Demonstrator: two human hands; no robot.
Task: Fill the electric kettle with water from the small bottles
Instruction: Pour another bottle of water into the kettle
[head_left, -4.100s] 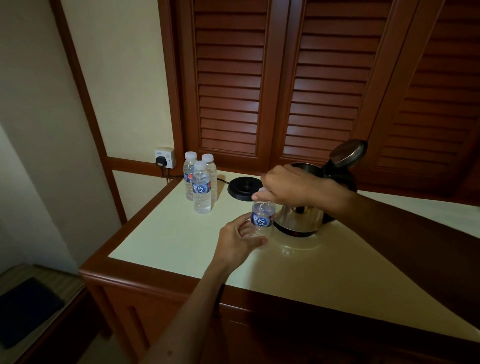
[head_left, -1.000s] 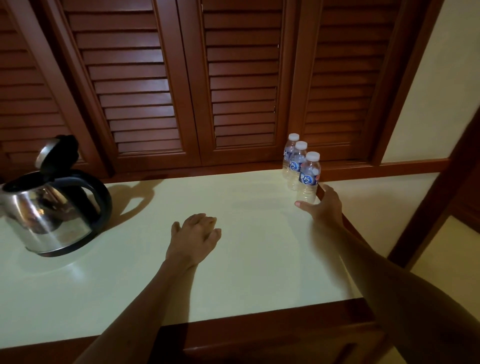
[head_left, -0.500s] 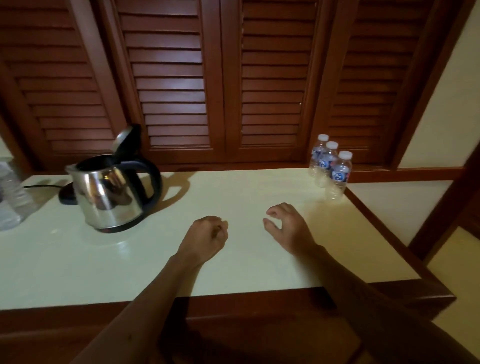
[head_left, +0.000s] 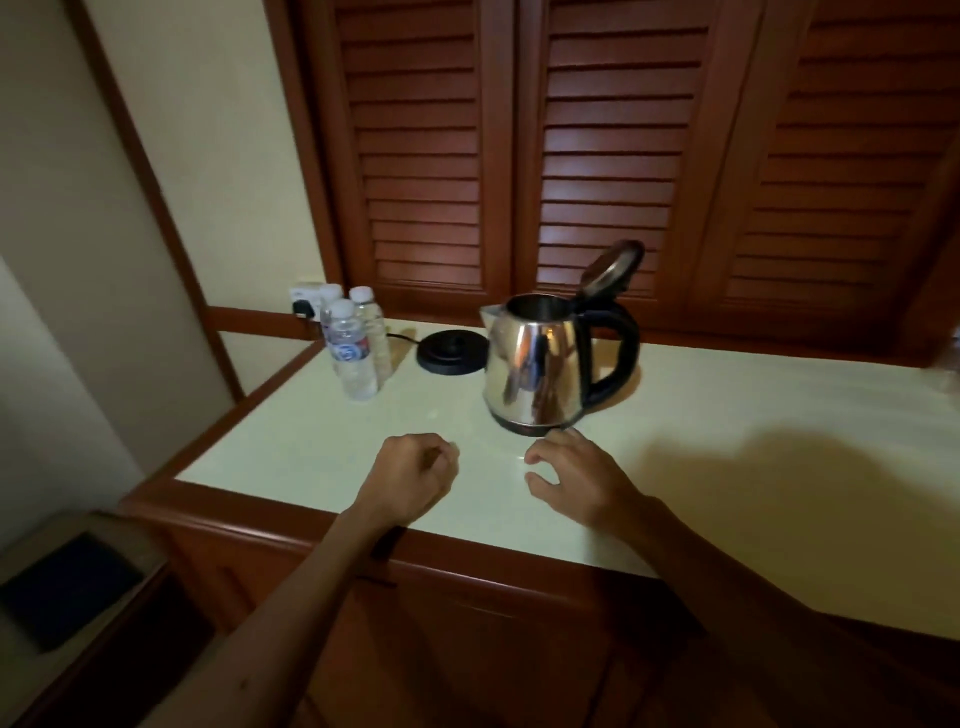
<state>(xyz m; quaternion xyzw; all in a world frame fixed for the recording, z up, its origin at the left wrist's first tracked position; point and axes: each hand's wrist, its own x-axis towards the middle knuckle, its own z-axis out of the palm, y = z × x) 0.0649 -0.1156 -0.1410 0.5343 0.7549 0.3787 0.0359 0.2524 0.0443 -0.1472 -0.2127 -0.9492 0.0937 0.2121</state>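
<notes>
Left hand (head_left: 410, 480) curled into a loose fist, holding nothing, on the counter (head_left: 727, 441). Right hand (head_left: 576, 478) has fingers spread and bent, empty, just near of the open kettle (head_left: 540, 364).

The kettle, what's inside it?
The kettle has its lid up, but only a dark inner wall shows. Its bottom is hidden, so water cannot be told.

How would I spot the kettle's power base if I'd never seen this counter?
Find the shiny steel electric kettle with its lid up on the cream countertop. Just left of it, before the three small clear water bottles, lies a flat round black plastic base: the only low, dark disc there.
</notes>
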